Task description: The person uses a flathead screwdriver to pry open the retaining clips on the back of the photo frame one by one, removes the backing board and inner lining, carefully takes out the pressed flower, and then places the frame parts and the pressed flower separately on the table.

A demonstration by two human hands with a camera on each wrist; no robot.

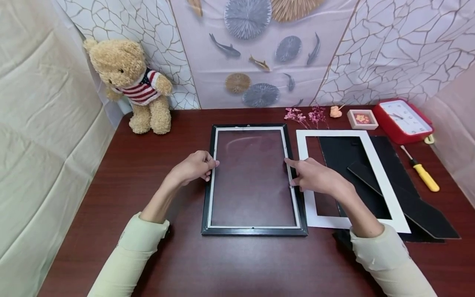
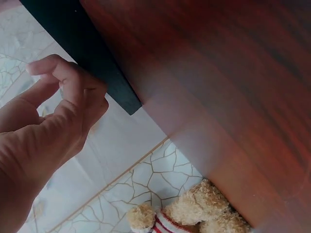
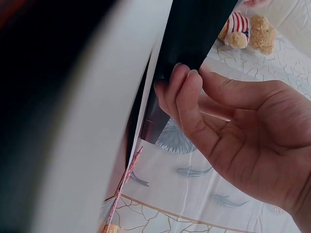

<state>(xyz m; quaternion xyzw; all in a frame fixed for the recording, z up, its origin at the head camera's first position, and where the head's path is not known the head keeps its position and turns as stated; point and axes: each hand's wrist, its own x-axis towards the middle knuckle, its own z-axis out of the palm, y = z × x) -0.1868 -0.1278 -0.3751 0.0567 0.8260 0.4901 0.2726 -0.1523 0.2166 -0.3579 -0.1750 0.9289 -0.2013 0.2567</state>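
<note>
A black picture frame (image 1: 256, 232) lies flat on the table, with a pale inner rim and a clear pane (image 1: 252, 181) that catches light. At its left side, my left hand (image 1: 194, 167) grips the border, fingers bent against the outer edge in the left wrist view. My right hand (image 1: 315, 175) holds the opposite border, its index finger reaching onto the rim. In the right wrist view, curled fingers (image 3: 187, 99) rest against the frame's outer side, the thumb close to the top. Beside the right hand lies a white mat board (image 1: 378, 169) with a rectangular opening.
Under the mat lies a black backing board (image 1: 389, 165) with a stand leg (image 1: 426, 214). A yellow-handled screwdriver (image 1: 424, 175), red clock (image 1: 404, 119), small box (image 1: 363, 119) and pink dried flowers (image 1: 317, 114) are at the right. A teddy bear (image 1: 128, 82) sits back left.
</note>
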